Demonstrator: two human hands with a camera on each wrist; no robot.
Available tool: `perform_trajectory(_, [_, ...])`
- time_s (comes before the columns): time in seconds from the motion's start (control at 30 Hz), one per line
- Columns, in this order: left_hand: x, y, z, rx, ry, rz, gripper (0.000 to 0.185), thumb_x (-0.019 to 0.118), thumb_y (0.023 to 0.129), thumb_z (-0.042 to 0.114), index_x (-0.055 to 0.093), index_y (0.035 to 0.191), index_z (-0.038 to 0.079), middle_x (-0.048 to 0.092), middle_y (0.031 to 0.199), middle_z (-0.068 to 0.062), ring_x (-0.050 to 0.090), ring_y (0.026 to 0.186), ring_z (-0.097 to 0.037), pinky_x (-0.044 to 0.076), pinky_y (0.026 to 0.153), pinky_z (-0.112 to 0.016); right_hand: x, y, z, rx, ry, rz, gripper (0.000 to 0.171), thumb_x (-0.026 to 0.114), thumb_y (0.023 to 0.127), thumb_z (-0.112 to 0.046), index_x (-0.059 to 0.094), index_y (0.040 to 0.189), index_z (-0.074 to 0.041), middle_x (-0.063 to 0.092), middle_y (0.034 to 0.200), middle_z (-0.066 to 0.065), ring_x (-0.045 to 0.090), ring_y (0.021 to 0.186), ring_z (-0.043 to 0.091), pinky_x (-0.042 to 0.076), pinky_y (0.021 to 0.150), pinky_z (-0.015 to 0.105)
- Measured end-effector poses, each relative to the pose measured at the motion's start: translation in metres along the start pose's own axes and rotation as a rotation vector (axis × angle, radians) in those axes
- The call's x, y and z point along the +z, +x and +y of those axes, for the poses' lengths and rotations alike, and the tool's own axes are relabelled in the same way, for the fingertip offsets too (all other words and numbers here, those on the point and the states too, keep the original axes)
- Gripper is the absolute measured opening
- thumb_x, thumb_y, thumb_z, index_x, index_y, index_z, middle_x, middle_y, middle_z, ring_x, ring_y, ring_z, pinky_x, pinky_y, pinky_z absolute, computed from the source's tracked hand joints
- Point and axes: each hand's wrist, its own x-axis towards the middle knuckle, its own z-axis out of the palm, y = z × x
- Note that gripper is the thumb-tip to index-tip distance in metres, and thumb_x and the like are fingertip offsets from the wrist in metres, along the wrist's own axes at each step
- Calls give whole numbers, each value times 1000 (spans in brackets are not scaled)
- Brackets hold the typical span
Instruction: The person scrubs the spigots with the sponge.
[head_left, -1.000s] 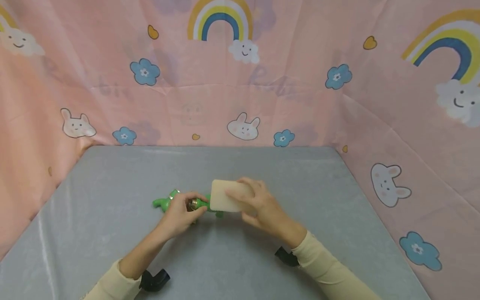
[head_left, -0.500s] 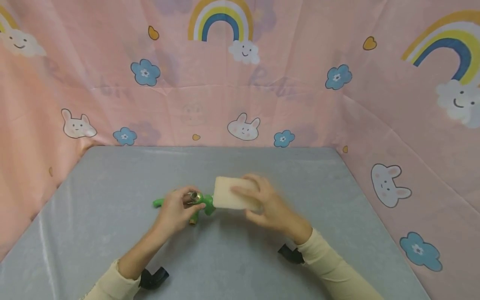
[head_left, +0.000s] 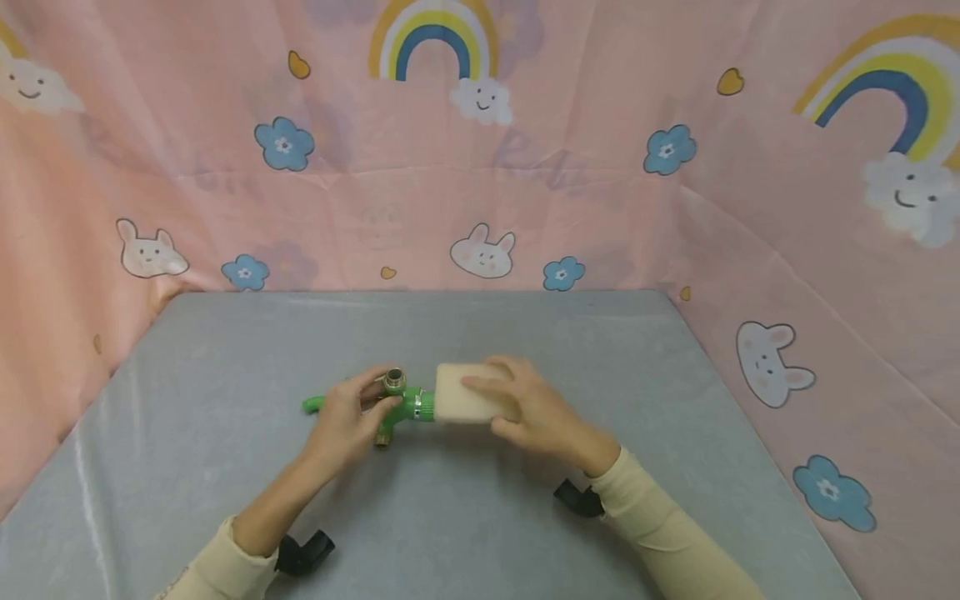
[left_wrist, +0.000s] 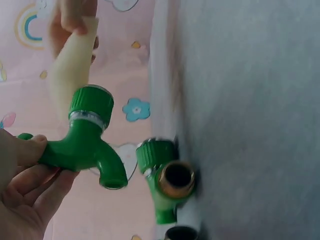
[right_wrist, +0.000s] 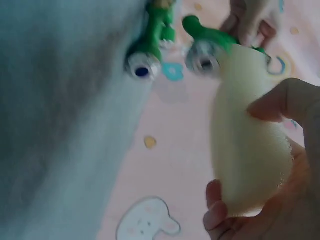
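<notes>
My left hand (head_left: 347, 421) pinches a green tap (head_left: 408, 403) above the grey table, its round metal-rimmed opening facing the head camera. In the left wrist view, the ribbed knob and curved spout of that tap (left_wrist: 82, 145) show. A cream sponge (head_left: 459, 392) is in my right hand (head_left: 536, 408), thumb on one side and fingers on the other. The sponge's edge (right_wrist: 245, 55) lies against or right beside the tap's knob end; contact is hard to make out. More green taps (left_wrist: 156, 155) with brass ends lie on the table beneath, partly hidden by my left hand.
The grey cloth-covered table (head_left: 480, 525) is bounded by a pink printed curtain (head_left: 562, 208) at the back and sides. Black curved wrist mounts (head_left: 303, 553) stick out by both sleeves.
The held tap has turned in my left hand, so its opening faces up and its knob points right. The sponge has shifted slightly right, uncovering more of the tap.
</notes>
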Motion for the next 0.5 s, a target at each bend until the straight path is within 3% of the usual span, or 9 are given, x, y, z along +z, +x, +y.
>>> perform_trajectory(0.17, [-10, 3, -1, -41, 1, 38, 42, 68, 94, 0, 56, 133, -11, 72, 116, -27, 71, 108, -40, 60, 88, -45, -11, 0, 7, 34, 2, 35, 61, 68, 79, -6, 63, 138, -20, 51, 142, 16, 51, 118, 34, 49, 85, 40])
perform_trajectory(0.27, [-10, 3, -1, -45, -27, 26, 40, 64, 97, 3, 54, 134, -8, 73, 115, -25, 73, 105, -39, 61, 85, -45, -9, 0, 5, 0, 65, 96, 63, 69, 83, -9, 58, 144, -21, 49, 144, 16, 51, 121, 34, 48, 89, 42])
perform_trajectory(0.4, [-7, 2, -1, -74, -166, -50, 32, 54, 104, 8, 48, 134, -3, 73, 116, -24, 75, 100, -36, 63, 82, -41, 1, 1, -5, -103, 197, 100, 66, 69, 87, -11, 51, 149, -21, 46, 147, 15, 52, 123, 31, 50, 90, 37])
perform_trajectory(0.5, [-8, 2, -1, -114, -303, -81, 26, 47, 107, 9, 43, 131, -2, 71, 116, -29, 75, 100, -36, 63, 83, -39, 8, 1, -10, -123, 271, 75, 69, 69, 87, -9, 48, 151, -23, 44, 148, 14, 52, 123, 29, 51, 89, 34])
